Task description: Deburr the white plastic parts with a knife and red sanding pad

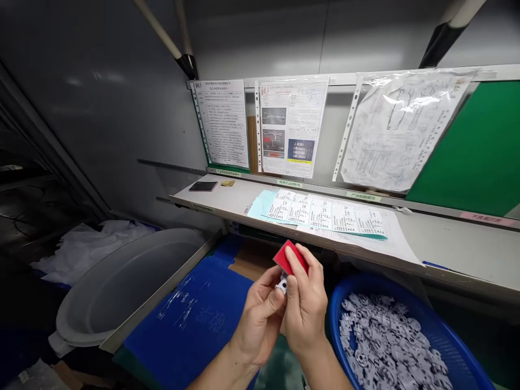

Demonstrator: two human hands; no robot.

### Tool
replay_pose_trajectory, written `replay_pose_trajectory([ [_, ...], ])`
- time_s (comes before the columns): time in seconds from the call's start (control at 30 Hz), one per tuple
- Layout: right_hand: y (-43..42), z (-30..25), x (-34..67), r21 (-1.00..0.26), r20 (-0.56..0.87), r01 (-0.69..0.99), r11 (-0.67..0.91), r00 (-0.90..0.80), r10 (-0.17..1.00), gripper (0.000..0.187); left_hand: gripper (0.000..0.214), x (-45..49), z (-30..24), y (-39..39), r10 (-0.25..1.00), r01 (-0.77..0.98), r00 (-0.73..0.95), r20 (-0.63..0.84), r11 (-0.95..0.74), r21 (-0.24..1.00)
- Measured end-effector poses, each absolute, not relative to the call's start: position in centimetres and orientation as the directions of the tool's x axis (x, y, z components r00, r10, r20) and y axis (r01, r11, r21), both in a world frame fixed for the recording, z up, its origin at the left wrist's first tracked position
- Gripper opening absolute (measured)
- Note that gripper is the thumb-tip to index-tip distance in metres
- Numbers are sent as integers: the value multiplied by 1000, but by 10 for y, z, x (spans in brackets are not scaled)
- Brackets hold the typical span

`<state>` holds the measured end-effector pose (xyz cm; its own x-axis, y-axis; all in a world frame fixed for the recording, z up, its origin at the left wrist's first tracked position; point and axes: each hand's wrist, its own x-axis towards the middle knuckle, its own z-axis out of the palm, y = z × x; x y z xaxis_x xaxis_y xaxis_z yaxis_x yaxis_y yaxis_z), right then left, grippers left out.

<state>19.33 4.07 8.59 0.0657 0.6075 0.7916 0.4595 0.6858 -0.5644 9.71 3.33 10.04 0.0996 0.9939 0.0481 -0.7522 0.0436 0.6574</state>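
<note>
head view | from above | facing forward and down | shelf (442, 234) near

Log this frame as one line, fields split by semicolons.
left hand: holds white part; right hand: holds red pad; at right: blue basket holding white pieces

Rear wall (264, 40): smooth grey panels, vert. seam upper ctr. LH wall (89, 103): grey, dim, w/ faint reflections. Narrow pale shelf (439, 233) runs across below sleeved docs (221, 127); green panel (479, 146) at RH end. 3 pale posts (158, 30) above, w/ blk lower ends. Lower table (162, 292): blue cover (190, 319) on top. Lighting: glare on RH doc (390, 135), far LH side v. dark.
</note>
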Motion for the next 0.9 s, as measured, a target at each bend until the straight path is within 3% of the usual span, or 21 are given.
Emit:
replay_pose_trajectory([
  [0.17,27,60,195,-557,776,472,683,4,630,44,41,87,103,41,1000,-759,13,9,4,651],
  [0.3,15,35,206,-630,701,487,605,23,712,43,39,78,102,48,995,-768,-21,103,-82,635],
  [0.4,26,55,219,-617,727,483,621,48,685,43,38,82,98,47,982,-723,117,148,-18,691],
  [0.5,44,92,226,-536,751,461,708,-124,649,41,43,87,97,45,955,-619,229,187,-6,786],
  [0.6,49,106,227,-482,755,429,764,-237,611,41,46,85,101,45,948,-573,208,242,-82,816],
  [0.8,27,63,226,-555,725,453,697,-147,673,49,46,73,100,45,982,-553,97,164,-84,829],
  [0.9,32,68,226,-548,728,451,704,-158,667,48,45,78,97,45,969,-512,149,198,-96,854],
])
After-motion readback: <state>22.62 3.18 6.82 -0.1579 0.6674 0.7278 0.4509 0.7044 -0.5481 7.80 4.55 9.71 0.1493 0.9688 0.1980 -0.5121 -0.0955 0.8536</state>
